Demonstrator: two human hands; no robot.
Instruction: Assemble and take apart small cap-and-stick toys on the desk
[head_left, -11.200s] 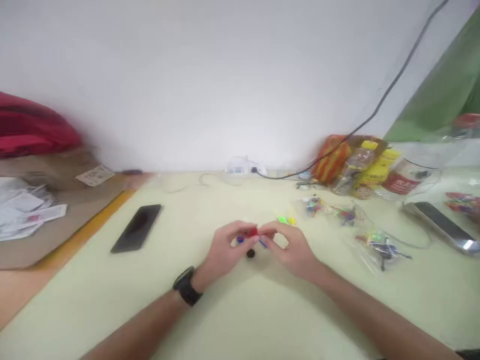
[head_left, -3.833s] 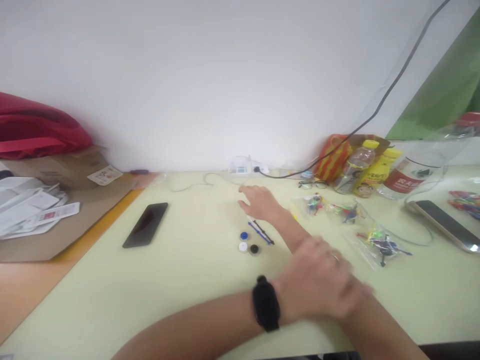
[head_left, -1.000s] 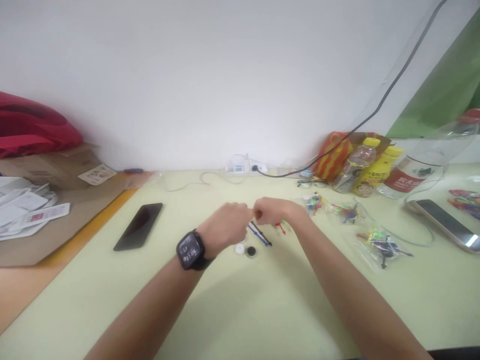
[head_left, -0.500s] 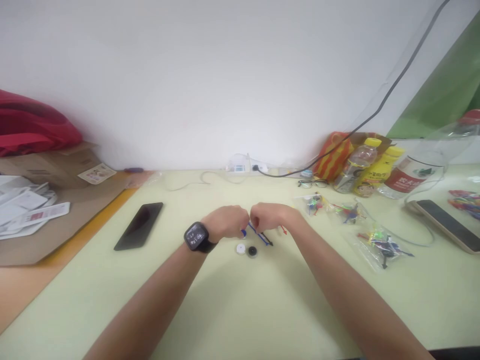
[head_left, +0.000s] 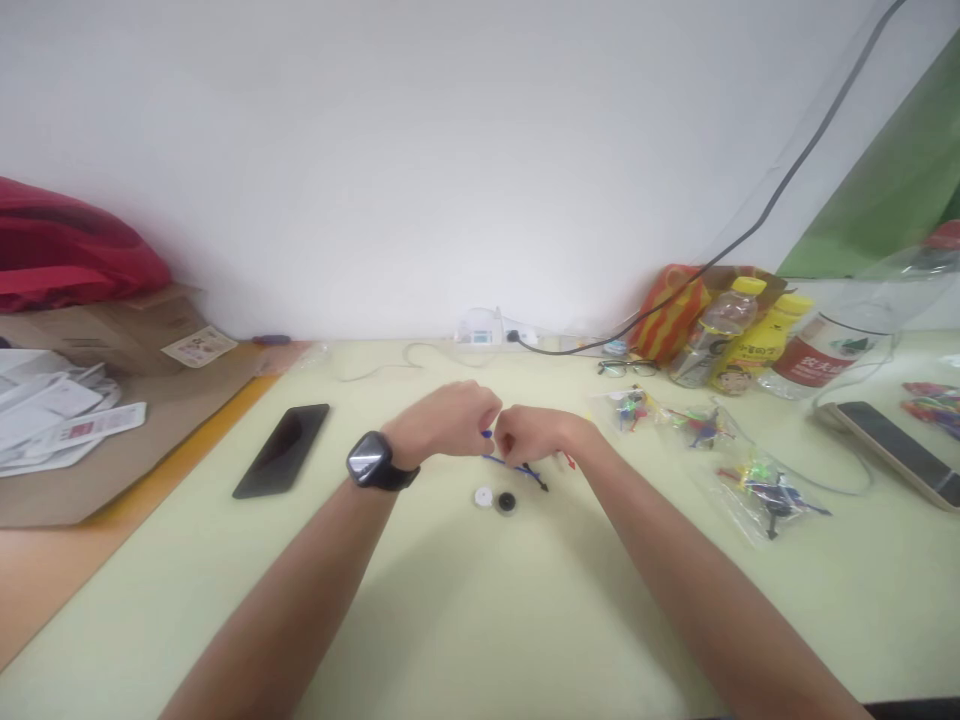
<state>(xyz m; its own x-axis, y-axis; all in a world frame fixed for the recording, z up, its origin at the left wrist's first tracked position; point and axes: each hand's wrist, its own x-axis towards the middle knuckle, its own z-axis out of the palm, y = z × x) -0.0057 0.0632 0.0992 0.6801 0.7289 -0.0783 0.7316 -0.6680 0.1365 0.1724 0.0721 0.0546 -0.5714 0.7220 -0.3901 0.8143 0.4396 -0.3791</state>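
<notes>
My left hand (head_left: 448, 418), with a black watch on the wrist, is closed in a pinch around a small blue piece (head_left: 486, 434), mostly hidden by the fingers. Knuckle to knuckle with it, my right hand (head_left: 534, 434) is curled shut; whatever its fingers hold is hidden. Below the right fingers runs a thin blue stick (head_left: 493, 458), beside a small black arrow (head_left: 542, 483). A red arrow (head_left: 571, 461) shows by the right wrist. Nearer to me lie a white round piece (head_left: 484, 496) and a black round piece (head_left: 507, 502), side by side on the table.
Clear bags of colourful plastic parts (head_left: 772, 495) lie to the right, near eyeglasses (head_left: 627, 368), bottles (head_left: 761, 345) and a phone (head_left: 896, 455). A black phone (head_left: 282, 450) is on the left, beyond it cardboard with papers (head_left: 71, 420). A power strip (head_left: 480, 330) sits against the wall.
My left hand has lifted slightly and turned at the wrist, with the blue piece moving up. The blue stick's visible part lies flatter. My right hand has barely moved.
</notes>
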